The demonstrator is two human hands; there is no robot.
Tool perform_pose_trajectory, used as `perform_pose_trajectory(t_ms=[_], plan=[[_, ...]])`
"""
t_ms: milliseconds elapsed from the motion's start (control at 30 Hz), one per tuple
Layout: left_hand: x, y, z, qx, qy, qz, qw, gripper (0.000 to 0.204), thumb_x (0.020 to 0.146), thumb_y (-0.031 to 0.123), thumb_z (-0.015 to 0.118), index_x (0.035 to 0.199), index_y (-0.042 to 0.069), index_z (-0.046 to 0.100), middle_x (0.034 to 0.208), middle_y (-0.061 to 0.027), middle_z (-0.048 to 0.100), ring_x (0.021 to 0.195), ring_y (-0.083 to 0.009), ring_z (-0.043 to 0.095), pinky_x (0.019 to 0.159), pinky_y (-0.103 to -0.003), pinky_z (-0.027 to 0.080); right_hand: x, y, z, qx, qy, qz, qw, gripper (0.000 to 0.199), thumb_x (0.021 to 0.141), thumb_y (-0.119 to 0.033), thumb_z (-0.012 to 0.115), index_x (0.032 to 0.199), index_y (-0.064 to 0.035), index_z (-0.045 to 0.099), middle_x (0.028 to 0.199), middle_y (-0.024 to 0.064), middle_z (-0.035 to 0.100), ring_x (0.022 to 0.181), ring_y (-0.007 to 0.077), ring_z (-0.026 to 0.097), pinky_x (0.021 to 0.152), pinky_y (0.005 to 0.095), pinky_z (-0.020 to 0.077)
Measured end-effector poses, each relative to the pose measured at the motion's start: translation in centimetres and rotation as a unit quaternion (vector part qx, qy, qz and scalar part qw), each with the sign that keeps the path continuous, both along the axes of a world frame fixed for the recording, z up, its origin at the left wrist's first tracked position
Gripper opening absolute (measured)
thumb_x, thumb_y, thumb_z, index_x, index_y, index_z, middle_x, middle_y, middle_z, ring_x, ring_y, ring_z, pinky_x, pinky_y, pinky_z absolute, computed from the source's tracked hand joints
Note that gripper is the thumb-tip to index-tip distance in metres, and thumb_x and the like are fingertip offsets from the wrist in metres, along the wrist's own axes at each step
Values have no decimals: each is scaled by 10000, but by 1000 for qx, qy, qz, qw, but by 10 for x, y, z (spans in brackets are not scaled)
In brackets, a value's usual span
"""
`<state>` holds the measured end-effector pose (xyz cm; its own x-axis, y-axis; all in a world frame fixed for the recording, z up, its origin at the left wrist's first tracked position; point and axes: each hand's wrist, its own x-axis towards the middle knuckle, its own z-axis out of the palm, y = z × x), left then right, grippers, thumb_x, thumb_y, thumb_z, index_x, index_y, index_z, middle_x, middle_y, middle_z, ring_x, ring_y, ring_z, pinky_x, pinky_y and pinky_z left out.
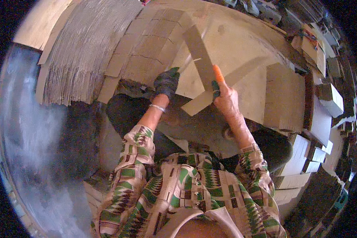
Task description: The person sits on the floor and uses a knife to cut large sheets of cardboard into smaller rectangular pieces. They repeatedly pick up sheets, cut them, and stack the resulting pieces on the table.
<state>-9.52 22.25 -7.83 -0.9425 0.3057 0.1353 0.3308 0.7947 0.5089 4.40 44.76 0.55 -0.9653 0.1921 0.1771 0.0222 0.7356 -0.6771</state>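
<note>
My right hand (227, 99), with an orange cover on one finger and a green one on another, grips a cardboard strip (199, 53) that has a short slit in its edge. A second cardboard strip (198, 103) crosses under it near my fingers; whether the two are joined I cannot tell. My left hand (166, 82), in a dark glove, is curled just left of the strips. A thin pale sliver shows by its fingertips, too blurred to name. Beneath lies a wooden board (250, 91).
A large stack of thin cardboard strips (87, 47) stands on the left, with flat cardboard pieces (146, 43) beside it. More cardboard (283, 97) lies at the board's right end. Several pale bundles (331, 99) are piled farther right. Grey floor (31, 150) lies at far left.
</note>
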Motion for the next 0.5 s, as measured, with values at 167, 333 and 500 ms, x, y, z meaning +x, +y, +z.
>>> perform_pose_trajectory(t_ms=[167,333,500], plan=[[30,31,-34,-37,5,-69,997,333,977,360,476,1183,223,698,1046,-154,713,935,-390,675,835,-503,532,11,0,-10,50,9,36,998,944,724,55,606,1554,-289,314,837,208,693,762,425,675,674,507,546],[41,42,-18,-40,-103,-70,991,334,997,310,493,1238,161,668,1152,-115,712,1001,-321,690,882,-423,542,25,4,-33,115,-74,37,990,941,746,-18,651,1570,-236,252,843,183,711,732,393,692,620,502,548],[41,47,-18,19,-193,-71,978,376,966,417,549,1246,196,669,1146,-139,703,1023,-342,678,874,-413,541,22,-3,-71,184,-93,57,977,888,793,-70,628,1572,-209,225,837,162,720,715,387,698,606,493,557]])
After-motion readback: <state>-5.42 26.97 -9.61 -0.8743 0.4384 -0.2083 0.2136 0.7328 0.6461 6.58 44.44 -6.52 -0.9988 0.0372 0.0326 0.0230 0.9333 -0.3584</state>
